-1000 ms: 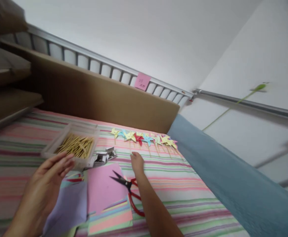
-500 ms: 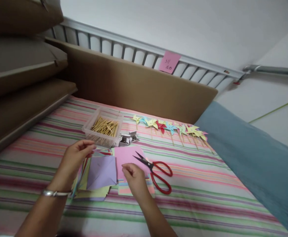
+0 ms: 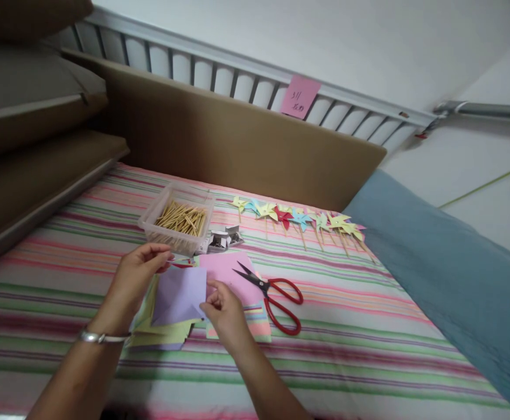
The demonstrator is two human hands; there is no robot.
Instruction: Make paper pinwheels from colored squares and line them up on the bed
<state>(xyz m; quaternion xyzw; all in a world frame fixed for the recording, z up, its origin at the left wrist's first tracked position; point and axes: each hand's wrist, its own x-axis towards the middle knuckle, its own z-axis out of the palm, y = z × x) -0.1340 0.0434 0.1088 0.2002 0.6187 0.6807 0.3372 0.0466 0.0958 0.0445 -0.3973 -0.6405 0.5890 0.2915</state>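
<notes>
My right hand (image 3: 224, 309) pinches the right edge of a square sheet of purple paper (image 3: 180, 296) between thumb and fingers. The sheet lies over a pile of yellow and other coloured paper (image 3: 163, 337). Above the sheet's upper left corner, my left hand (image 3: 143, 268) has thumb and fingertips closed together; whatever they hold is too small to make out. Red-handled scissors (image 3: 262, 286) rest with spread blades on a pink sheet (image 3: 224, 265), right of my right hand. Under the pink sheet, edges of several coloured papers (image 3: 255, 321) stick out.
Behind the papers stand a clear plastic box (image 3: 149, 224) of short wooden sticks (image 3: 180, 219) and small open boxes (image 3: 224, 239) of dark metal bits. Several paper pinwheels (image 3: 299, 219) lie in a row at the back. A cardboard panel (image 3: 237, 140) closes the rear; cardboard boxes (image 3: 31, 175) stand left.
My right hand has moved left from over the pink sheet and taken hold of the purple sheet's edge. My left hand stays pinched near the sheet's top left. The view has shifted slightly.
</notes>
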